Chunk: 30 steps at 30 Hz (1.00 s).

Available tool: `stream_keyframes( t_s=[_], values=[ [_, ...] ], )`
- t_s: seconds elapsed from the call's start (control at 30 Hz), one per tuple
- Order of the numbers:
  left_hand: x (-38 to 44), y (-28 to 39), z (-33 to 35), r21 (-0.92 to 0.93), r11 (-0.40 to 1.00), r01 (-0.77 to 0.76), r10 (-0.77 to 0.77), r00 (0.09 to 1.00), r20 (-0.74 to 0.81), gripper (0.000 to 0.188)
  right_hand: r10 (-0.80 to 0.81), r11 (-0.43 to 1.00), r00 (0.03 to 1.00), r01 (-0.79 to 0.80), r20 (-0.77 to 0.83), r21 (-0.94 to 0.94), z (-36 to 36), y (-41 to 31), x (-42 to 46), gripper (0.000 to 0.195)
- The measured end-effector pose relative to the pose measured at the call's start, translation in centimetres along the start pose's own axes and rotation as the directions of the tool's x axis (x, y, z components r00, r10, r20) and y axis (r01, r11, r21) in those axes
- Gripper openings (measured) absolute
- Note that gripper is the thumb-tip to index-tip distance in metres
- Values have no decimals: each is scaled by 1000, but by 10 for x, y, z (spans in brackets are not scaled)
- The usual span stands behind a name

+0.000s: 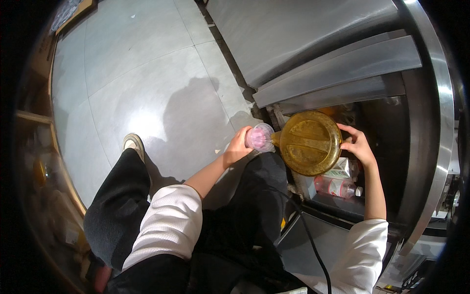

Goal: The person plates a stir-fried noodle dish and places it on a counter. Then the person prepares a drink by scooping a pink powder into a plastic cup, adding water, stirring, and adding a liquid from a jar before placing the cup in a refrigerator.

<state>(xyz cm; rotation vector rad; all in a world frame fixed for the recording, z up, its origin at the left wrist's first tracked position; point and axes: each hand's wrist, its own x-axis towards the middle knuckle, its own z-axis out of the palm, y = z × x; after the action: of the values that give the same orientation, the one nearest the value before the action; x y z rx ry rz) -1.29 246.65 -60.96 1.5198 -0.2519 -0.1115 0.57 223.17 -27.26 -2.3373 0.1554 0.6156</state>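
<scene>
My left hand point(239, 144) grips a clear plastic cup point(261, 137) with something pink inside. Right beside the cup's rim is the spout of an amber lidded pitcher point(310, 143), seen from above. My right hand point(355, 142) is at the pitcher's far side, thumb and fingers bent around where a handle would be; the handle itself is hidden. Whether liquid is flowing from the spout I cannot tell. Under the pitcher, in an opened refrigerated drawer or cabinet point(389, 161), lie a plastic bottle of pink liquid point(336, 186) and a carton point(341, 168).
A stainless steel counter edge point(440, 110) curves along the right. Steel cabinet fronts point(304, 36) stand ahead, above grey floor tiles point(139, 73). A wooden-edged shelf point(35, 117) with goods lines the left. A black cable point(312, 239) hangs before my body.
</scene>
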Motion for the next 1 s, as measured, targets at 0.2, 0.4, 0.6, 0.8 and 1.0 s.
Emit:
stream_keyframes(
  t_s=[0.2,0.4,0.6,0.8,1.0],
  values=[
    [-3,-14,2,1,1000,-8,8,1000,5,63,7,1000,1000,-7,-2,-22,-2,3,-1,62],
    [-5,-17,2,-24,999,24,-24,1000,15,63,-3,1000,1000,2,-16,-31,-1,2,2,64],
    [-3,-9,0,17,1000,-19,18,1000,12,61,-2,998,1000,1,-12,-56,-2,0,4,64],
    [-1,-10,1,4,1000,-22,22,1000,-17,59,-28,998,1000,28,-2,-59,-5,6,6,64],
    [-2,-11,1,12,1000,-20,20,999,-27,60,-45,998,999,44,-28,-40,-4,12,6,65]
  ],
)
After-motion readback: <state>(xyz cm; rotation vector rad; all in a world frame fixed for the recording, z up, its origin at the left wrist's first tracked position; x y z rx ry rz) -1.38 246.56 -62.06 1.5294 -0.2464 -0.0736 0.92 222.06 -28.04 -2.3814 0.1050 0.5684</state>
